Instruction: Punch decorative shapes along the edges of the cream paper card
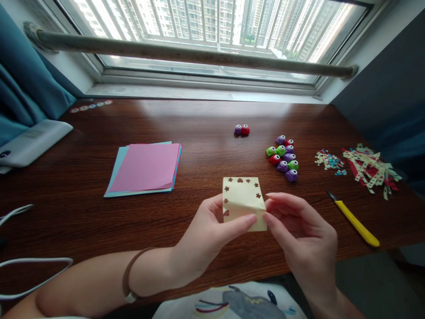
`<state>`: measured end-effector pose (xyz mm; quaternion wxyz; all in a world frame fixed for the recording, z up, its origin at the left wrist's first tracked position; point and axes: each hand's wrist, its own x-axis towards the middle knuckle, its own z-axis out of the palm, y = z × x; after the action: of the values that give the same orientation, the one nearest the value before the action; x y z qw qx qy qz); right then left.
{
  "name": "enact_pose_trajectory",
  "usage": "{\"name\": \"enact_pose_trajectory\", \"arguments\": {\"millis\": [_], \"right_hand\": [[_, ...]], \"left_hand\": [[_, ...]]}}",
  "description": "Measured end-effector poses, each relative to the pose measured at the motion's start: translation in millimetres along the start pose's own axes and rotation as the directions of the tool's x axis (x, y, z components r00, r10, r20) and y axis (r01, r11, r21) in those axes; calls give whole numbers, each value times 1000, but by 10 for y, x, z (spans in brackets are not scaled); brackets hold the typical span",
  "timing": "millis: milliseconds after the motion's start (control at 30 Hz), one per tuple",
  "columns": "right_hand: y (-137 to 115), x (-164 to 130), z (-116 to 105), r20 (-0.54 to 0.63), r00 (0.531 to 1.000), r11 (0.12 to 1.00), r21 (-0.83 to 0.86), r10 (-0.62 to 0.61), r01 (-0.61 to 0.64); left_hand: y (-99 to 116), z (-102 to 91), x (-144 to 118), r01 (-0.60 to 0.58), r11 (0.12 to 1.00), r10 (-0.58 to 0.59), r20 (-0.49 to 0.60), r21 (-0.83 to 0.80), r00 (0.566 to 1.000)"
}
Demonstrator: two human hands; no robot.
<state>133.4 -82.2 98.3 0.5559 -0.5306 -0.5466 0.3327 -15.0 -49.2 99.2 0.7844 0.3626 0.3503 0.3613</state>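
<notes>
A small pale yellow paper square (pixel 244 197) with punched shapes along its top and left edges is held above the wooden desk (pixel 199 128). My left hand (pixel 212 232) pinches its lower left edge between thumb and fingers. My right hand (pixel 299 230) pinches its lower right corner. A cluster of several small craft punches (pixel 283 157) in green, purple and red lies just beyond the paper to the right. Two more punches (pixel 241 130) sit apart, farther back.
A stack of coloured paper (pixel 146 168), pink on top, lies to the left. A yellow craft knife (pixel 355 219) lies at the right, with paper strips (pixel 370 168) and punched confetti (pixel 328 160) behind it. White cables (pixel 33 266) and a white device (pixel 31 141) are at far left.
</notes>
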Motion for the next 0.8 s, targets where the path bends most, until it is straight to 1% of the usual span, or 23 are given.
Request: {"name": "enact_pose_trajectory", "arguments": {"millis": [100, 200, 300, 400, 500, 600, 700, 800], "right_hand": [[13, 12, 35, 3, 995, 986, 131, 105, -104], [22, 24, 57, 17, 988, 974, 169, 150, -151], [31, 42, 66, 65, 978, 945, 253, 198, -208], [46, 61, 68, 141, 952, 878, 369, 271, -305], [55, 73, 67, 197, 923, 808, 446, 331, -385], [51, 78, 63, 246, 891, 736, 502, 382, -454], [36, 84, 58, 298, 849, 653, 544, 436, -526], [17, 86, 55, 339, 816, 591, 566, 468, -574]], "left_hand": [[-9, 8, 9, 23, 1000, -23, 2, 4, 1000], [-18, 5, 17, 29, 1000, -29, -14, -9, 999], [-18, -1, 18, 28, 999, -28, -15, -45, 999], [-8, 0, 19, 32, 995, -32, -5, -91, 999], [5, 9, 23, 38, 993, -37, 11, -115, 999], [20, 20, 22, 46, 990, -42, 31, -132, 999], [39, 29, 12, 64, 986, -56, 56, -157, 997], [55, 30, -7, 92, 981, -80, 74, -170, 994]]}}
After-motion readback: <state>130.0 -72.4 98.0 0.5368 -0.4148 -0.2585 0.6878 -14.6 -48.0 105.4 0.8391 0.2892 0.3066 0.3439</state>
